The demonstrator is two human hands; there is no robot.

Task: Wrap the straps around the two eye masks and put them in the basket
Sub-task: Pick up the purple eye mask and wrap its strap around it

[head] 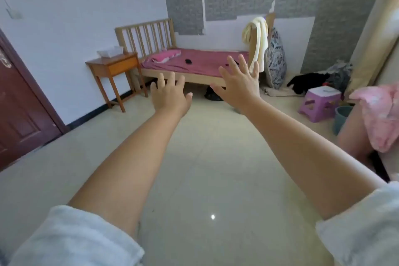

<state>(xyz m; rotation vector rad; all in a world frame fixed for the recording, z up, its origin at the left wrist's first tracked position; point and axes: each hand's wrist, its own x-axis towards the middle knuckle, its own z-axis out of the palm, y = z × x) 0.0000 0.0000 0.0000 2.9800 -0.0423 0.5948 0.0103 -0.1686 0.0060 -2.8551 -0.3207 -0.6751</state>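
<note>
Both my arms are stretched out in front of me above the tiled floor. My left hand (169,94) is open with fingers spread and holds nothing. My right hand (239,81) is also open, palm forward, fingers apart. Far ahead, a small black eye mask (188,61) lies on the pink sheet of the wooden bed (194,62). A second dark item (231,63) lies on the sheet, partly hidden behind my right fingers. A white basket (110,51) stands on the wooden side table (114,66) left of the bed.
A dark red door (19,114) is at the left. A purple stool (321,102), a teal bin (342,119), a patterned cushion (275,58) and piled dark clothes (308,83) sit at the right. Pink fabric (380,114) hangs at the right edge.
</note>
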